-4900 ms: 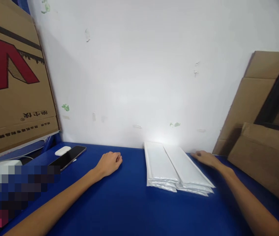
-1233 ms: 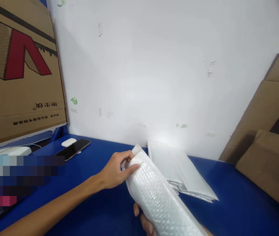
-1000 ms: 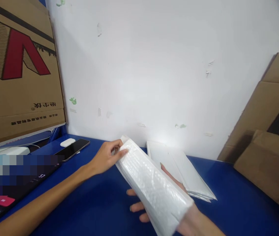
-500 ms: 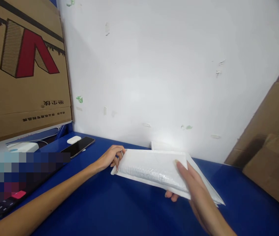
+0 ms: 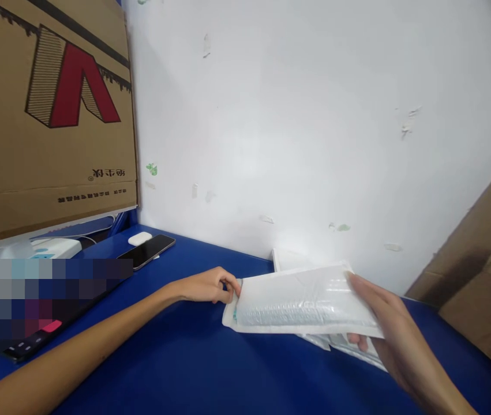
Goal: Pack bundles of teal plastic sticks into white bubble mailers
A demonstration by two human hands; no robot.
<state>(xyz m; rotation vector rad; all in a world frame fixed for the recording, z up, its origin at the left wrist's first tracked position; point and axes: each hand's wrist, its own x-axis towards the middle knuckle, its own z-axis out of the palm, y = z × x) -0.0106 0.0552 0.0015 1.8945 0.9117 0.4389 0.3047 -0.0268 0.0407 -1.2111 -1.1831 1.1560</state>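
Note:
A puffy white bubble mailer [image 5: 297, 300] is held out above the blue table, its surface glossy and ridged along the near side. My right hand [image 5: 381, 311] grips its right end, thumb on top and fingertips showing underneath. At the left end, the curled fingers of my left hand [image 5: 217, 285] pinch the mailer's edge. Something bluish shows at that end, too small to make out. Behind and below lie more white mailers [image 5: 286, 259], mostly covered by the held one; how many, I cannot tell.
On the blue tabletop [image 5: 176, 357] at left lie a dark phone [image 5: 154, 249], a white rounded case [image 5: 140, 238] and a black device with a pink key [image 5: 50, 326], partly pixelated. Cardboard stands at left [image 5: 98, 150] and right [image 5: 483, 294]. A white wall [image 5: 271, 115] closes the back.
The view has shifted, and the mailer has turned so its right end sits higher. My left fingers have moved on its left end, which looks slightly parted now. Both hands keep hold.

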